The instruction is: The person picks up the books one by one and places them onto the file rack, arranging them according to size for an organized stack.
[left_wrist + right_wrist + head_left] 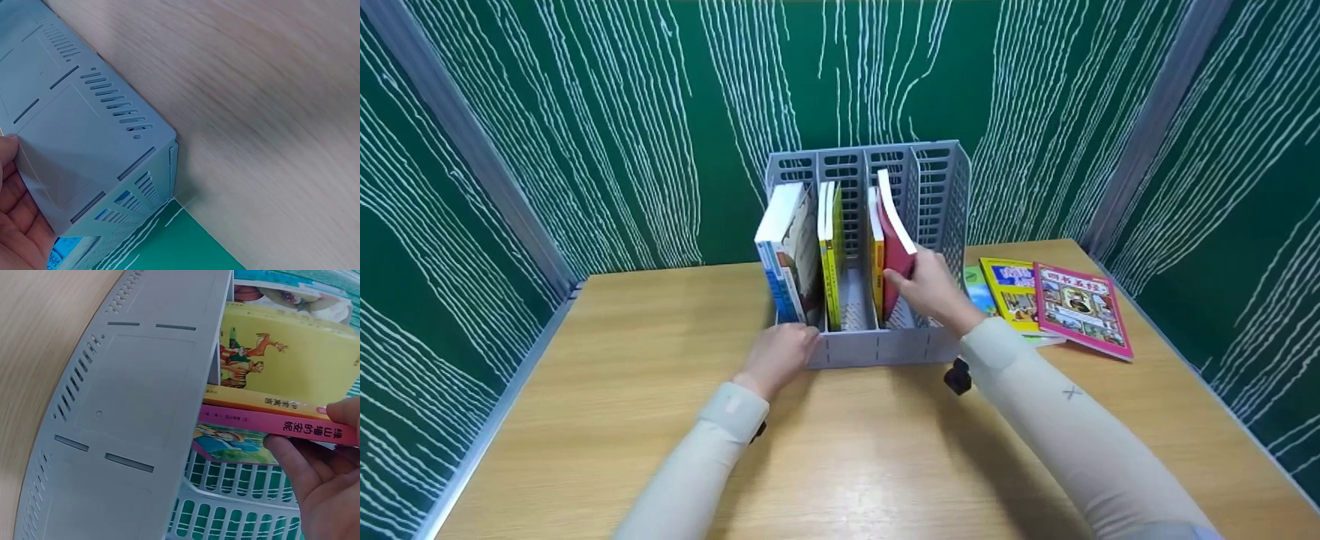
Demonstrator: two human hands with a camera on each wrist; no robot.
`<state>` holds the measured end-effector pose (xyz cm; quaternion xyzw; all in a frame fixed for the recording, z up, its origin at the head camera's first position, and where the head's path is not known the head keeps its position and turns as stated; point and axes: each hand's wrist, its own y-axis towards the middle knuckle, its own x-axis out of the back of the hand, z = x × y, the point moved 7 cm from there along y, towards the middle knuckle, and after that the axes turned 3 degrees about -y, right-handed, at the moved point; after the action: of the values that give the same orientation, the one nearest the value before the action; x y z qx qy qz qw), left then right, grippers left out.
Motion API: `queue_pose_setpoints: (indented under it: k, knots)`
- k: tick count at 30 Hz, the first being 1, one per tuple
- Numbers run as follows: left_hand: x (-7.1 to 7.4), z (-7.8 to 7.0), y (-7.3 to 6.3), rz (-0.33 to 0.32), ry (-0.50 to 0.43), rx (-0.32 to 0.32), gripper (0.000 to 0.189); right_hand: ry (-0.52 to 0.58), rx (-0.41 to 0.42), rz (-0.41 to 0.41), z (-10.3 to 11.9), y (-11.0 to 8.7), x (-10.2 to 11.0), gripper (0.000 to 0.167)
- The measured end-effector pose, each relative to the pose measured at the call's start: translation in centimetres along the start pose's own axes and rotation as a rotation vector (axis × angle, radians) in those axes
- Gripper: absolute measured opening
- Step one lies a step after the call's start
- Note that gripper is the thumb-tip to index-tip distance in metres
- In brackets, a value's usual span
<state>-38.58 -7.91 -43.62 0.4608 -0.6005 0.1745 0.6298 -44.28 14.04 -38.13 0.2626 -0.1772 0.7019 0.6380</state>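
In the head view a grey book rack (pixel 877 349) stands on the table, split into upright compartments. My left hand (pixel 782 352) grips the rack's front rim at its left corner; the left wrist view shows the thumb against the front panel (pixel 73 129). With my right hand (pixel 931 289) I hold a pink book (pixel 896 259) by its spine in the third compartment, beside an orange-spined book (pixel 877 274). In the right wrist view the thumb and fingers pinch the pink spine (pixel 270 423). Yellow books (pixel 830 262) fill part of the second compartment.
Thick blue-spined books (pixel 784 262) stand in the leftmost compartment. To the right of the rack, a pink-covered book (pixel 1081 304), a yellow-covered book (pixel 1012 289) and a green-blue one (pixel 978 289) lie overlapping on the table (pixel 660 360). Green walls (pixel 660 135) enclose the table.
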Motion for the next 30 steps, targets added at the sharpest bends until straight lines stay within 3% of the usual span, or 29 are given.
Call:
queue_pose_setpoints:
  k: [3, 9, 15, 21, 30]
  knots:
    - [0.1, 0.0, 0.0, 0.004, -0.006, 0.000, 0.028, 0.008, -0.032, 0.033, -0.5, 0.6, -0.4, 0.058]
    - [0.3, -0.1, 0.0, -0.007, -0.014, -0.001, 0.030, -0.046, -0.008, 0.073, -1.1, 1.2, -1.2, 0.053]
    - [0.1, 0.0, 0.1, 0.015, -0.033, 0.028, 0.029, -0.017, 0.000, 0.100, -1.1, 1.7, -1.8, 0.054]
    - [0.0, -0.1, 0.2, 0.033, -0.042, 0.034, 0.030, -0.025, 0.030, 0.115, -1.4, 1.8, -2.1, 0.061]
    - [-0.2, 0.3, 0.0, 0.034, -0.056, 0.050, 0.029, -0.080, 0.005, 0.123, -1.6, 1.4, -2.0, 0.062]
